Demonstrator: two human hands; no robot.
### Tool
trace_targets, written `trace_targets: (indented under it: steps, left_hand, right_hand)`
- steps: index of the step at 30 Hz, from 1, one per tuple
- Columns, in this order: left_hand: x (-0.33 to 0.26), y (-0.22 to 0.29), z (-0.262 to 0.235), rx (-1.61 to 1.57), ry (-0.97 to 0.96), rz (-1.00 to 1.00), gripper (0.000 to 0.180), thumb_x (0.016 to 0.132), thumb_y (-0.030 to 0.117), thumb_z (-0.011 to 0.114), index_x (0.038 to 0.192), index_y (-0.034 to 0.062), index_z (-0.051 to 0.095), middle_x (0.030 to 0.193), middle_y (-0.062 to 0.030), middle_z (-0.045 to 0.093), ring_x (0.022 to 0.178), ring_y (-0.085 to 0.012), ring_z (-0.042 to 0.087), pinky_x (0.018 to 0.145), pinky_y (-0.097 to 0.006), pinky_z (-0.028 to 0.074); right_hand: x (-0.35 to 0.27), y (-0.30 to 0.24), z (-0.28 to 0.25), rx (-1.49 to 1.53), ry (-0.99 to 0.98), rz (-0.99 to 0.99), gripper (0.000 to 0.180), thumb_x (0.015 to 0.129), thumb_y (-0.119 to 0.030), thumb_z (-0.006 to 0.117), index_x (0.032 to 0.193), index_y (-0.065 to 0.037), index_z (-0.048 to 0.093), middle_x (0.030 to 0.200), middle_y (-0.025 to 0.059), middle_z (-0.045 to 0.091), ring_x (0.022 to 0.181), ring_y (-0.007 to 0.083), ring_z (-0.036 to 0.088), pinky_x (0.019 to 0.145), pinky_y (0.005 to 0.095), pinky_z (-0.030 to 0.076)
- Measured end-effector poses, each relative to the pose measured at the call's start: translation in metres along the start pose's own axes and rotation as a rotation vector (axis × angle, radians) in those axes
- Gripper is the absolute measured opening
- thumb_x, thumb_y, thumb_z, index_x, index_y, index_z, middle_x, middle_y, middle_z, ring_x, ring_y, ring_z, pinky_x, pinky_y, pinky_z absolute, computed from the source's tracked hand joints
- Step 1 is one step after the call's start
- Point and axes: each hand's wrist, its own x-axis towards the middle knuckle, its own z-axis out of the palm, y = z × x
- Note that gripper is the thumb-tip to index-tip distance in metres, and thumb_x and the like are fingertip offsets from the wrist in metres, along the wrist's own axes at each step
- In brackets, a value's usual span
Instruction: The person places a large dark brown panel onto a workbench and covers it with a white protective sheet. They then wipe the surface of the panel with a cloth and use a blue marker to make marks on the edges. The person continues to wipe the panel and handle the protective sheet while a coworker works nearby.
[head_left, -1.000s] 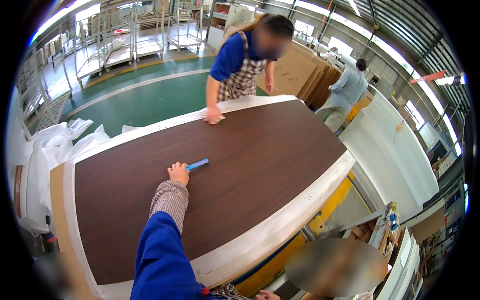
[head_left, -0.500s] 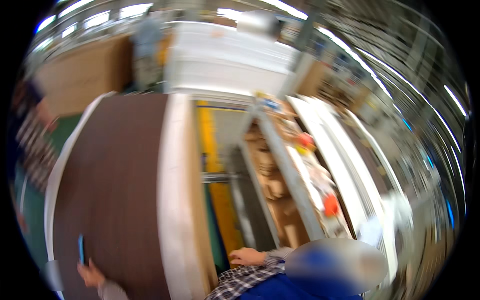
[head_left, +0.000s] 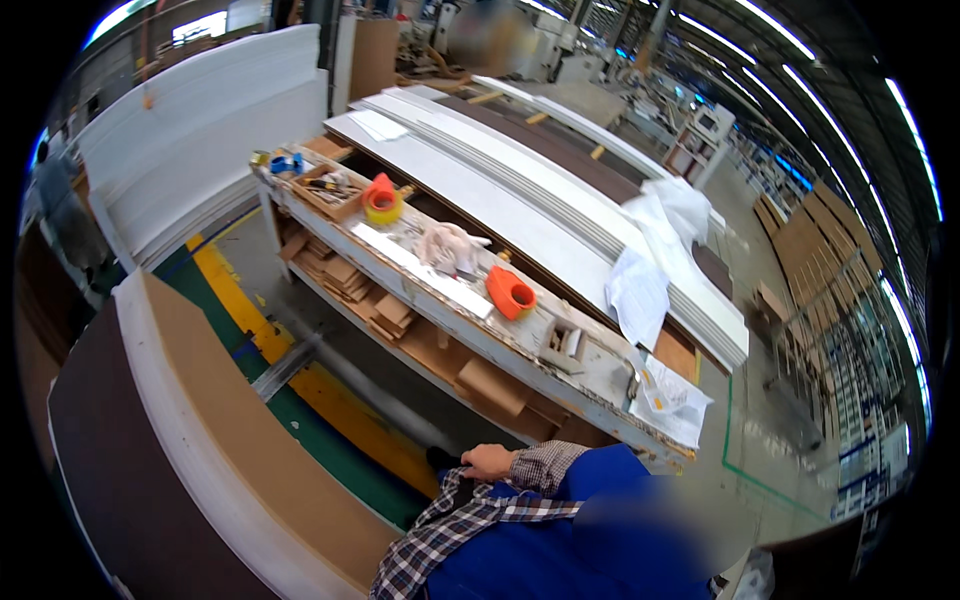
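Note:
My right hand hangs by my hip, against my blue work clothes and below a plaid cuff. I see its back; the fingers curl away from view and nothing shows in it. My left hand is out of the picture. The large dark brown panel with its white and tan edge lies at the lower left, behind my right hand. A long workbench stands in front of me, an arm's length from the hand.
On the bench lie two orange tape rolls, a pale bundle of cloth, a small wooden box and papers. Long white and brown panels are stacked behind. A yellow floor stripe runs between bench and panel.
The view has swung right, from the brown panel to the workbench. My left hand with its blue tool and the person across the panel have left the picture.

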Motion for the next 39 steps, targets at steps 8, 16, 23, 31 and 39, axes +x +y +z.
trace_targets:
  steps: [8,16,23,31,39]
  left_hand:
    - [-0.040,0.156,-0.058,-0.268,-0.003,0.183,0.041,0.083,0.050,0.048,0.105,0.0166,0.057,0.114,-0.0103,0.054,0.101,-0.0282,0.052,0.076,-0.054,0.039]
    - [-0.084,0.328,-0.151,-0.684,-0.134,0.583,0.027,0.084,0.035,0.054,0.093,0.0100,0.062,0.113,-0.0137,0.055,0.101,-0.0290,0.053,0.087,-0.047,0.039]
    - [-0.160,0.397,-0.208,-0.863,-0.480,0.783,0.026,0.085,0.026,0.057,0.077,0.0016,0.062,0.110,-0.0119,0.058,0.102,-0.0275,0.051,0.088,-0.041,0.033]
    - [-0.252,0.345,-0.206,-0.770,-0.702,0.506,0.027,0.083,0.028,0.058,0.073,0.0033,0.061,0.089,-0.0075,0.062,0.091,-0.0261,0.054,0.085,-0.043,0.034]
    - [-0.336,0.281,-0.256,-0.417,-0.967,0.045,0.026,0.079,0.031,0.060,0.070,0.0074,0.064,0.087,-0.0090,0.062,0.091,-0.0267,0.055,0.076,-0.047,0.040]
  right_hand:
    - [0.004,0.072,-0.002,0.187,0.212,0.033,0.027,0.083,-0.027,0.054,0.103,-0.010,0.063,0.092,0.0152,0.064,0.086,0.0335,0.061,0.074,0.0430,0.049]
    - [0.012,0.111,-0.028,0.321,0.496,0.138,0.021,0.084,-0.029,0.055,0.087,-0.012,0.065,0.073,0.0105,0.064,0.071,0.0292,0.062,0.063,0.0408,0.049]
    - [0.034,0.129,-0.093,0.465,0.574,0.206,0.030,0.084,-0.038,0.058,0.080,-0.009,0.067,0.066,0.0071,0.064,0.063,0.0233,0.063,0.060,0.0356,0.048]
    - [0.136,0.156,-0.209,0.411,0.923,-0.031,0.031,0.082,-0.029,0.059,0.104,-0.007,0.060,0.081,0.0138,0.065,0.070,0.0290,0.063,0.064,0.0378,0.048]
    - [0.323,0.222,-0.287,-0.519,1.047,-0.252,0.040,0.075,-0.033,0.064,0.099,-0.001,0.061,0.100,0.0224,0.061,0.092,0.0345,0.059,0.081,0.0446,0.047]
